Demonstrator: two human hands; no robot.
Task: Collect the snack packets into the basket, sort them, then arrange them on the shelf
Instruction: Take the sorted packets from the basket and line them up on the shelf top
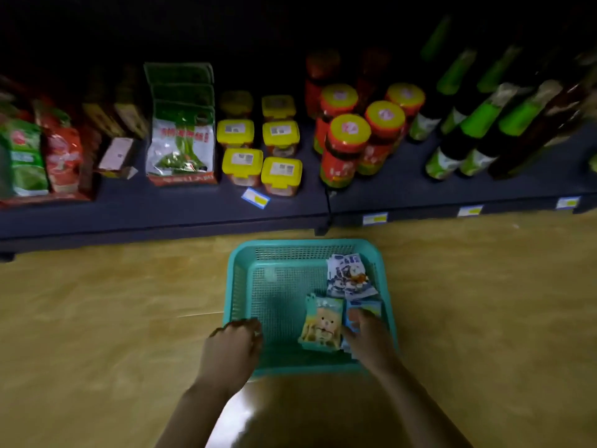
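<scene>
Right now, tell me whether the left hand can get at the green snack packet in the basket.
Probably yes. The left hand rests on the teal basket at its near-left rim, and only bare mesh lies between it and the green snack packet. The right hand is beside that packet, on the blue packets, not over it.

Right hand (368, 334) covers most of the blue packet (368, 307); can't tell if fingers grip it or just rest on it. Left hand (232, 347) hides the basket (245, 253) near-left corner; grip on the rim unclear. Both forearms cut off at the bottom edge. Packet print too blurred to read. Shelf (161, 215) back is lost in darkness, rear jars (347, 147) and bottles (465, 134) barely visible. Left bags (22, 156) cut by the edge. Price tags (374, 218) unreadable.
</scene>
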